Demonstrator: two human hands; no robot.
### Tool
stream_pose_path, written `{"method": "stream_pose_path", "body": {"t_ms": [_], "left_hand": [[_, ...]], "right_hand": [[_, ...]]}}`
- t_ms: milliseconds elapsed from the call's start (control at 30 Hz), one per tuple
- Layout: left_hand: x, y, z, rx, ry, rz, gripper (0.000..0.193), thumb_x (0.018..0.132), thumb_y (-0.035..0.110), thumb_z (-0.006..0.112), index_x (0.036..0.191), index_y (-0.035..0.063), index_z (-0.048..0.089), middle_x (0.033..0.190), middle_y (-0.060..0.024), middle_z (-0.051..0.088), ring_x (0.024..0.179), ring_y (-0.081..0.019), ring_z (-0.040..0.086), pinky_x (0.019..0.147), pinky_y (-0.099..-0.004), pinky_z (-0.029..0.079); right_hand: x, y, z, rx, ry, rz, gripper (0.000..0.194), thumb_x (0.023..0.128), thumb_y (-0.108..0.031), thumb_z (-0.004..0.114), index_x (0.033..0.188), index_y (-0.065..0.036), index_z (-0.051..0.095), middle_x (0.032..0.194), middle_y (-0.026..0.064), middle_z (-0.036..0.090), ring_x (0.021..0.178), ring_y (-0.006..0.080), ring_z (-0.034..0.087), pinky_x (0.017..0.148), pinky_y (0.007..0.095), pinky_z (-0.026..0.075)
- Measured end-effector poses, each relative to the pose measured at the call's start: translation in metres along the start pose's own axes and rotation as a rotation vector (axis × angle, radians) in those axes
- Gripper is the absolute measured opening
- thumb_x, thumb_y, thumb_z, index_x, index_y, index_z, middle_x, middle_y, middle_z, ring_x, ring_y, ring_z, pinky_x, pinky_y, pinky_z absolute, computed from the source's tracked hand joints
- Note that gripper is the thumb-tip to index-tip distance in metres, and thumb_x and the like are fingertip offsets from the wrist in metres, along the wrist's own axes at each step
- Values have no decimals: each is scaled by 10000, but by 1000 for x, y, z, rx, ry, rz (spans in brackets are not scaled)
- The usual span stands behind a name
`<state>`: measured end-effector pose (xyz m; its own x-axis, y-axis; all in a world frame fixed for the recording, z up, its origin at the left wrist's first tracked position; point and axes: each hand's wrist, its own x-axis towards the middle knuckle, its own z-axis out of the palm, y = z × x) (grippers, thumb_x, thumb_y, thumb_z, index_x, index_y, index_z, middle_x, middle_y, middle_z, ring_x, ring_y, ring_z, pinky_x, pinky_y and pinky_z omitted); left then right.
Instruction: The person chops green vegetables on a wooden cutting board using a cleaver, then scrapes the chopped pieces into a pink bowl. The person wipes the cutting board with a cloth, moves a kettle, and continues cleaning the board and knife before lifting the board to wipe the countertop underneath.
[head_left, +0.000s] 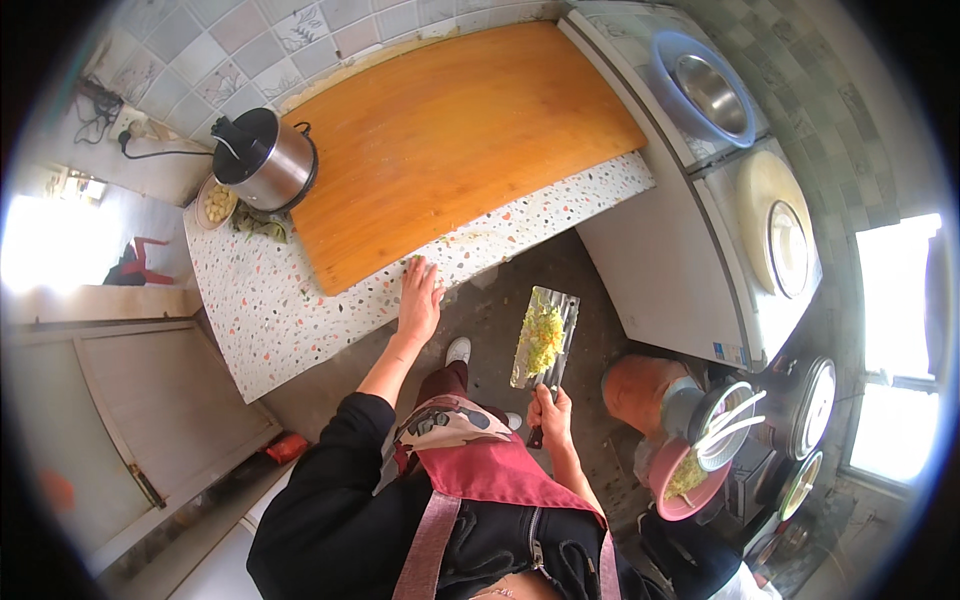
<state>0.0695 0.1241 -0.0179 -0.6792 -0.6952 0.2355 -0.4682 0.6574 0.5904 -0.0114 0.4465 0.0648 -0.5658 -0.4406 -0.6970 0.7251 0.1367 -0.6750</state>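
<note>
My right hand grips the dark handle of a cleaver, held flat over the floor gap right of my legs. Chopped yellow-green vegetable lies heaped on its blade. With fingers extended, my left hand rests on the front edge of the speckled countertop, and nothing shows in its grasp. Just beyond its fingertips is the near edge of a large wooden board. A few green scraps dot the counter beside the board.
A steel electric appliance with a black lid stands at the board's left, beside a bowl of pale pieces. A white cabinet-like unit bounds the right. Lower right, a pink basin holds shredded vegetable, near a colander.
</note>
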Motion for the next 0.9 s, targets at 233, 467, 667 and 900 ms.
{"method": "stream_pose_path", "body": {"t_ms": [233,467,667,900], "left_hand": [[-19,-12,10,152,-47,164,267,818,-13,612,1063,24,711,1131,-121,660,1095,-330,590,957,-422,491],[-13,19,26,49,4,-19,70,760,-58,662,803,-10,689,801,-194,670,782,-393,658,726,-442,539],[-124,222,104,-672,-585,-175,57,861,-17,732,899,22,749,785,-18,711,694,-102,647,646,-265,548],[-269,518,133,-1023,-1126,138,77,906,-28,688,949,8,741,870,-15,720,774,-85,659,708,-249,541]], "right_hand": [[-40,0,-42,163,9,-17,237,1051,-223,589,901,-53,520,555,-26,415,415,88,381,392,281,323],[-113,0,-119,338,36,-70,239,1048,-227,595,909,-50,517,582,-26,414,417,74,369,388,273,296],[-198,29,-225,392,194,-185,242,1041,-235,604,920,-44,518,578,-21,426,417,76,368,392,269,306],[-296,81,-326,630,580,-302,230,1026,-231,622,929,-49,521,605,-10,437,426,84,382,396,276,338]]}}
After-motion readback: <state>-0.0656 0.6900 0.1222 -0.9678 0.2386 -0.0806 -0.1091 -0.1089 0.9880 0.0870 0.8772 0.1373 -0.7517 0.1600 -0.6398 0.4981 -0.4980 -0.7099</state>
